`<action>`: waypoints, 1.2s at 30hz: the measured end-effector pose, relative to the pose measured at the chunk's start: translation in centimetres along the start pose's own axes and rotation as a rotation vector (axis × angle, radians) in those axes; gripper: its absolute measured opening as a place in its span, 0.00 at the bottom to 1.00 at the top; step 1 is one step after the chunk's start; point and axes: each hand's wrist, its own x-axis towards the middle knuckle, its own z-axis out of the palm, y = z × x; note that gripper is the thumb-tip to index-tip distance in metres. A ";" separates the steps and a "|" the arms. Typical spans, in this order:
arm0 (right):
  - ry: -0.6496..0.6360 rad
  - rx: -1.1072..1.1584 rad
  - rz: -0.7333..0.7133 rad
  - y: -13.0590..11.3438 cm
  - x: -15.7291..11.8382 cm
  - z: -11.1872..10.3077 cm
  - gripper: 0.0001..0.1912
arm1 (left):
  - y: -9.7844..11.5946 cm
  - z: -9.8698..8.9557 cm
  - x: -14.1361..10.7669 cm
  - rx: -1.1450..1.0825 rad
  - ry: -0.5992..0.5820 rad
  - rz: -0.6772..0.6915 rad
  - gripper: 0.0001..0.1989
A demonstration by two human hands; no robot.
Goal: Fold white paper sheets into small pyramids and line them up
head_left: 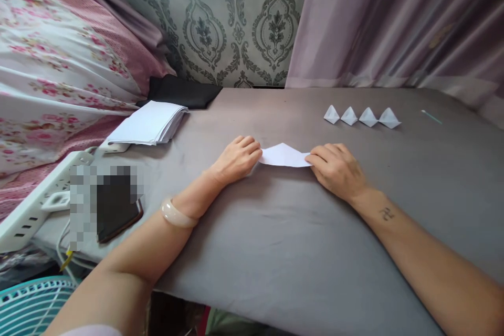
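Observation:
A folded sheet of white paper [285, 156], peaked at its top middle, is stretched between my two hands just over the grey cloth. Its left end is pinched by my left hand [241, 156], fingers curled. My right hand [336, 167] grips the right end between thumb and fingers. Behind my right hand stand several small folded paper boats [369, 117] in a row, white with pointed peaks.
A stack of white paper [147, 123] lies at the left, before a black folder-like item [183, 92]. Nearer are a dark phone [118, 207] and a white power strip [23, 220]. A cotton swab [432, 116] lies far right. A turquoise fan guard [33, 302] borders the table's lower left.

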 end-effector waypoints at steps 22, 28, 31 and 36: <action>-0.518 0.814 0.870 2.0 0.8 -0.2 0.16 | 0.3 1.2 0.4 -0.706 -0.205 -0.751 0.15; -0.545 0.777 0.901 2.0 1.3 -0.4 0.16 | 0.4 0.8 0.6 -0.745 -0.224 -0.808 0.16; -0.553 0.762 0.892 2.1 1.4 -0.2 0.15 | 0.6 0.4 0.8 -0.760 -0.231 -0.830 0.17; -0.548 0.714 0.865 2.0 1.4 0.2 0.16 | 0.6 0.0 1.0 -0.790 -0.250 -0.829 0.17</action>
